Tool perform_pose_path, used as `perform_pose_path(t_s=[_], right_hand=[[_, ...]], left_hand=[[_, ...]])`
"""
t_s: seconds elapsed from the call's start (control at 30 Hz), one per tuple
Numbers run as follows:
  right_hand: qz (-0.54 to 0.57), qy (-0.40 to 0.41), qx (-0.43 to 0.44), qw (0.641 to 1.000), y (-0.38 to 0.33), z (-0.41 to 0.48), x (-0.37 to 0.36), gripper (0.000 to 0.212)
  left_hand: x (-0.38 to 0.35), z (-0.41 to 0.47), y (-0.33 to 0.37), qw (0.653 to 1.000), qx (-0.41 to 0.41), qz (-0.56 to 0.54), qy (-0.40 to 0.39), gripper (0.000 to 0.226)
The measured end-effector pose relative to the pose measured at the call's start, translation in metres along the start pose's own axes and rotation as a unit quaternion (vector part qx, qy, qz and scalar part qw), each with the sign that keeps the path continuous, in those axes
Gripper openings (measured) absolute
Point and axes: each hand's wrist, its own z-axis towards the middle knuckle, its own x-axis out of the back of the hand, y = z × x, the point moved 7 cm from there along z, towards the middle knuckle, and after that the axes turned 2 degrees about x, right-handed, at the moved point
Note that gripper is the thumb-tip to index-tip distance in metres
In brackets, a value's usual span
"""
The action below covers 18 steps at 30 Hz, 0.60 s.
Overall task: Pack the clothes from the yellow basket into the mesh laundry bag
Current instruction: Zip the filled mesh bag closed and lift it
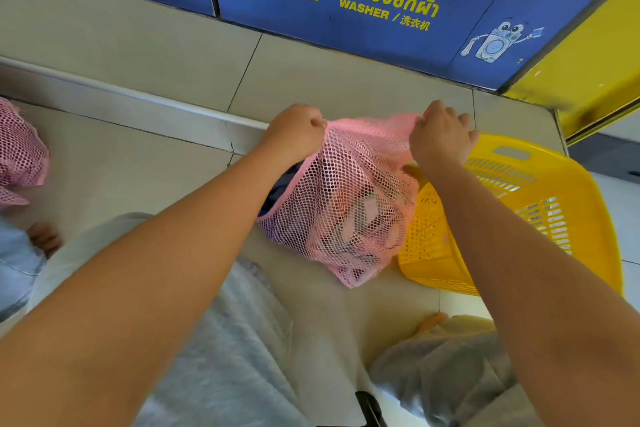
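Observation:
A pink mesh laundry bag [349, 204] hangs in the middle of the view, bulging with clothes; dark and pale fabric shows through the netting. My left hand [294, 135] grips the bag's top edge on the left. My right hand [440, 135] grips the same edge on the right, and the rim is stretched between the two fists. The yellow basket [540, 218] stands on the floor just right of the bag, touching it, and no clothes show in the part of its inside that I can see.
Blue washer panels [363, 7] marked 20 KG run along the top above a tiled step. A second pink mesh bag [19, 152] and another person's foot [43, 237] sit at the left edge. My grey-trousered legs [225, 340] fill the bottom.

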Motion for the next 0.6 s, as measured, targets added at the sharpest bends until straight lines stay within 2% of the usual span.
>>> perform_pose_path(t_s=[0.07,0.17,0.23,0.33,0.47,0.53,0.6], right_hand=[[0.036,-0.029,0.086,0.995,-0.019,-0.009,-0.005,0.036],[0.087,-0.127,0.236,0.959,-0.054,-0.029,-0.016,0.054],[0.093,-0.171,0.260,0.946,-0.067,-0.036,-0.022,0.045],[0.114,-0.129,0.241,0.955,-0.072,-0.035,-0.012,0.018],[0.089,-0.025,0.216,0.972,-0.064,-0.028,0.007,0.021],[0.135,-0.012,0.134,0.982,-0.044,-0.017,0.012,0.024],[0.216,0.009,0.037,0.976,-0.017,-0.005,0.020,0.026]], left_hand=[[-0.001,0.000,0.002,0.999,-0.007,-0.046,0.008,0.032],[-0.004,-0.003,0.012,0.997,-0.038,-0.059,0.006,0.030],[-0.004,-0.007,0.018,0.997,-0.061,-0.055,0.007,0.028],[-0.006,-0.010,0.025,0.995,-0.085,-0.056,0.000,0.027],[-0.006,-0.009,0.018,0.997,-0.071,-0.023,-0.003,0.026],[-0.005,-0.006,0.002,0.999,-0.039,0.009,-0.001,0.026],[-0.001,-0.005,-0.016,0.999,0.006,0.035,0.005,0.025]])
